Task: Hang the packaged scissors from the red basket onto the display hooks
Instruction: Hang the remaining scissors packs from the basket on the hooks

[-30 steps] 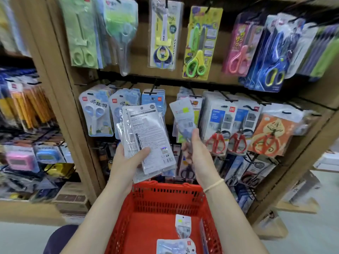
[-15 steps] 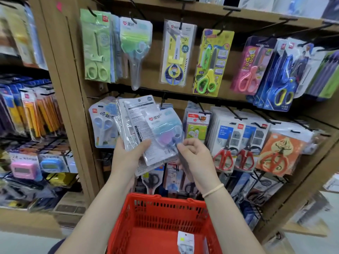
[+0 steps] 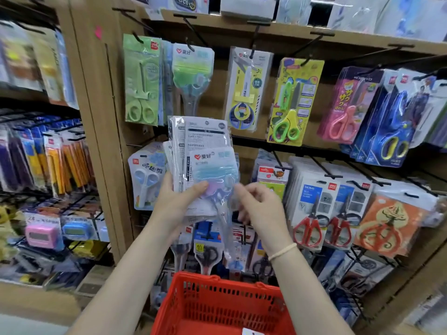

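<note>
We hold a stack of scissor packets (image 3: 203, 163) up in front of the display shelf (image 3: 101, 141), our left hand (image 3: 180, 201) gripping it from the left with the thumb pressed across the front. The front packet (image 3: 212, 170) shows a red heart logo and blue and purple scissors inside clear plastic; behind it stand taller packets with their printed white backs facing us. Our right hand (image 3: 257, 205) is just beside the stack's right edge, fingers curled around the clear plastic of the front packet, though motion blur keeps us from telling how firmly it pinches. A pale band (image 3: 281, 251) sits on that wrist. Below our arms is the red basket (image 3: 217, 301), and one white packet corner (image 3: 250, 331) peeks up at the bottom edge of the view. On the hooks (image 3: 252, 39) behind the stack hang green scissors (image 3: 141, 81), yellow-and-green scissors (image 3: 294, 102), pink scissors (image 3: 346, 107) and blue scissors (image 3: 391, 122) in the upper row, with red-handled scissors (image 3: 309, 213) lower right.
</note>
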Demonstrator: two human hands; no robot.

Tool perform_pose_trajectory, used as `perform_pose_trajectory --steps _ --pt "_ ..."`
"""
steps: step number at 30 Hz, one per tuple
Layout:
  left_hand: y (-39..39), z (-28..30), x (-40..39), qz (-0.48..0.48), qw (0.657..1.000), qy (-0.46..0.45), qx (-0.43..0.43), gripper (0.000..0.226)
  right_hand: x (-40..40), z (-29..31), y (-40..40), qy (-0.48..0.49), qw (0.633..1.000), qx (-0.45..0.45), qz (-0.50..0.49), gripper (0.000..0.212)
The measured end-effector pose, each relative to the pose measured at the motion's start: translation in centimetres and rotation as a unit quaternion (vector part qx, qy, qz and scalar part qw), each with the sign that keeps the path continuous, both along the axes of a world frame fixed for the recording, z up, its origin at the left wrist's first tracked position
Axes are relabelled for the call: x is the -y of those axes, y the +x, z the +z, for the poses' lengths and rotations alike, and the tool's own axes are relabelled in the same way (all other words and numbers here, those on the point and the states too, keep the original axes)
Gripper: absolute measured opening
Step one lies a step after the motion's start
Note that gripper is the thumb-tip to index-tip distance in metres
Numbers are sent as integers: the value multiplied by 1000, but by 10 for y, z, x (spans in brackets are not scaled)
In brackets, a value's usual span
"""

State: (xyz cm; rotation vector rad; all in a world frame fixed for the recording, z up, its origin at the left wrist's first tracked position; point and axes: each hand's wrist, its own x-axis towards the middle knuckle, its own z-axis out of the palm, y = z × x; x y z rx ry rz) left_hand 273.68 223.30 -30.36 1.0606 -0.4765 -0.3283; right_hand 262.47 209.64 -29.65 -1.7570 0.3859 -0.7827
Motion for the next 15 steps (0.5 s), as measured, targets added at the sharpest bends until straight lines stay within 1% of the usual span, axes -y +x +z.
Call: perform_pose_trajectory --steps 3,7,8,11,13,15 --pt "1 6 2 -22 1000 10 20 59 11 22 9 -3 999 42 -28 33" --pt "3 23 9 -18 999 10 37 64 11 46 31 18 997 77 -7 41" --pt "5 28 11 -13 999 6 43 66 9 51 36 27 996 86 -1 40" --pt "9 44 12 3 999 -3 45 75 9 65 45 55 991 120 32 19" --pt "14 51 10 17 999 -7 32 71 15 73 52 43 989 134 45 15" --pt "20 55 6 37 999 -8 20 63 23 79 59 28 991 131 28 13"
